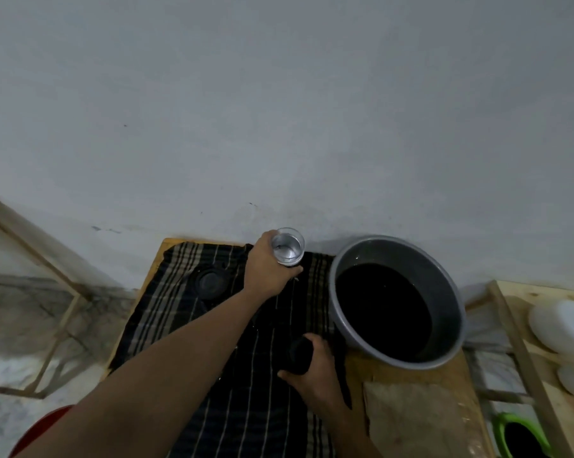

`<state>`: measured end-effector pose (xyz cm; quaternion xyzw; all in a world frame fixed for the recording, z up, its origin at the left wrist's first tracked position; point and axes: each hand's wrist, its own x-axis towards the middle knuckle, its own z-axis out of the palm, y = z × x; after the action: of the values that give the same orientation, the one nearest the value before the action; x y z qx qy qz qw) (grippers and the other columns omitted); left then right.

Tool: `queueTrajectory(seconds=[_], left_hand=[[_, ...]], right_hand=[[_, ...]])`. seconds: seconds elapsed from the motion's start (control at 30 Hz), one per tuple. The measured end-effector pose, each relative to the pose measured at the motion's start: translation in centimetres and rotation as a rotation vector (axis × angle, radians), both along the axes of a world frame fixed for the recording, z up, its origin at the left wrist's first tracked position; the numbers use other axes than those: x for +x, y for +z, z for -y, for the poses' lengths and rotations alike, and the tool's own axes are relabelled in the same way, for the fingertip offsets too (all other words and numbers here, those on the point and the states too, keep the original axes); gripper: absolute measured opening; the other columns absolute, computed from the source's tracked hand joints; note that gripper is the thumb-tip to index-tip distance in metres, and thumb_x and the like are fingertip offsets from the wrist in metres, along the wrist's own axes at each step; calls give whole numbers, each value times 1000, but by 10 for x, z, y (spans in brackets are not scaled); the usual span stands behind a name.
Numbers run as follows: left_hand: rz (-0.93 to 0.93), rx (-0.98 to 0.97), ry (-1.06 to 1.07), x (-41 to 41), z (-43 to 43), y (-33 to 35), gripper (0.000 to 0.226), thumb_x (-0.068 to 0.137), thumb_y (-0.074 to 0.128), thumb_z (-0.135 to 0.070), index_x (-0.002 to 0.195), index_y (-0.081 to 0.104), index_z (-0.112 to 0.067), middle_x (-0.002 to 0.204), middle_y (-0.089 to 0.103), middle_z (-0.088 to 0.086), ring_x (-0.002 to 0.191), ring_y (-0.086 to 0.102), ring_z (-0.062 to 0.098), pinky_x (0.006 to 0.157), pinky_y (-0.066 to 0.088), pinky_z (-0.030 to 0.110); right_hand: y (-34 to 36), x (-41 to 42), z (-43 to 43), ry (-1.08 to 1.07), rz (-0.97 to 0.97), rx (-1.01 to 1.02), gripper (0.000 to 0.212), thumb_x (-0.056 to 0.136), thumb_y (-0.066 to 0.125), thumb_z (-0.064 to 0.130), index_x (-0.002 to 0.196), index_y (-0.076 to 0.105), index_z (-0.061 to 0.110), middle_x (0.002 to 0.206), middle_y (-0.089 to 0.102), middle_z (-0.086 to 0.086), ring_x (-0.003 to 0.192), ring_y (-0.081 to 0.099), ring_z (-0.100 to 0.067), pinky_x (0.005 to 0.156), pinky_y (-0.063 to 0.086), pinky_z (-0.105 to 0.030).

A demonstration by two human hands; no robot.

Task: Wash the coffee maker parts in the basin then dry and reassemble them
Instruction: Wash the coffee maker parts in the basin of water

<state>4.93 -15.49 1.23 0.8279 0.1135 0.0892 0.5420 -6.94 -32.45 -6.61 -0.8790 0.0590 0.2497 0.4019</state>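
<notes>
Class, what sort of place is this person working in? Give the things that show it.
Probably a makeshift home washing spot, not a fitted kitchen: a grey basin of dark water on a wooden table, striped cloth beside it.

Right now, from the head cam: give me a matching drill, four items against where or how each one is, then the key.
Things:
1. clear cylinder
2. black part
3. round black piece
4. grey basin

States:
A. lying loose on the striped cloth
B. gripped by the left hand
C. holding dark water
D. gripped by the right hand

Pairs: 1-B, 2-D, 3-A, 4-C
</notes>
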Motion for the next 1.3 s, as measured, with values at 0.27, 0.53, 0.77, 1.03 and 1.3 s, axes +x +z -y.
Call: queueTrajectory(seconds=[0.27, 0.53, 0.77, 1.03, 1.3], left_hand=[[-97, -46, 116, -10, 10, -53, 88, 57, 99, -9, 134, 58, -12, 131, 61, 7, 119, 58, 21, 94, 40, 22], [-184, -37, 113, -6, 6, -51, 84, 63, 98, -18, 134, 54, -12, 132, 61, 8, 120, 58, 22, 95, 44, 28], [-267, -9, 60, -24, 4, -40, 125, 71, 95, -26, 163, 11, -8, 165, 28, 13, 152, 30, 29, 119, 28, 34], [6, 168, -1, -104, 25, -22, 45, 88, 76, -21, 129, 60, -11, 123, 53, 10, 115, 51, 24, 95, 47, 35], [-461, 234, -334, -130, 20, -53, 31, 93, 72, -29, 119, 75, -13, 112, 76, 5, 105, 71, 19, 89, 53, 24]], right_hand=[[-20, -20, 8, 112, 47, -154, 79, 75, 84, 38, 139, 40, 33, 138, 39, 7, 133, 38, -17, 109, 42, -36], [-17, -26, 7, 88, 53, -112, 86, 73, 87, 40, 143, 39, 31, 142, 39, 7, 132, 38, -12, 110, 41, -34], [-9, -29, 11, 74, 18, -37, 96, 72, 87, 42, 150, 34, 30, 144, 35, 7, 135, 40, -15, 110, 40, -33], [3, -42, 11, 27, 162, -25, 89, 75, 79, 54, 148, 38, 26, 140, 41, 6, 132, 44, -12, 112, 43, -34], [19, -49, 20, -110, 90, -139, 40, 79, 84, 35, 107, 59, 21, 84, 56, 16, 72, 54, 3, 55, 38, -10]])
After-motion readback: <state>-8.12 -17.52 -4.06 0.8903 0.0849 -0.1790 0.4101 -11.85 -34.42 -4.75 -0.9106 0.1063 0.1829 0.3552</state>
